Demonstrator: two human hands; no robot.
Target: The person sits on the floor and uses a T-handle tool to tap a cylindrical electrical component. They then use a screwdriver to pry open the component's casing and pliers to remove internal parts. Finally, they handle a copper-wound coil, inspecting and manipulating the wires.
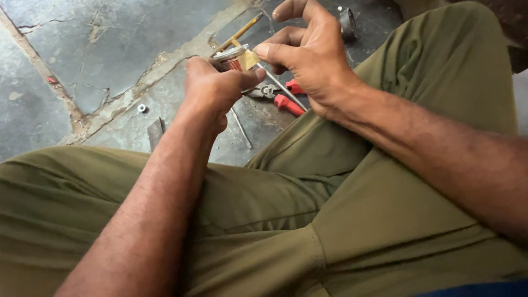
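Above the olive-green trousered lap (330, 220): left hand (212, 88) fisted around small round copper-wound metal coil part (231, 58), thumb clamped across front. Right hand (311, 52) pinching yellowish paper-like strip (250, 59) between thumb and forefinger, right at coil's edge; remaining fingers loosely curled. On cracked grey stone floor (110, 49) beyond: red-handled pliers (283, 96) just under the hands, thin metal rod (242, 129), small silver nut (142, 108), wooden-handled tool (239, 34) behind coil.
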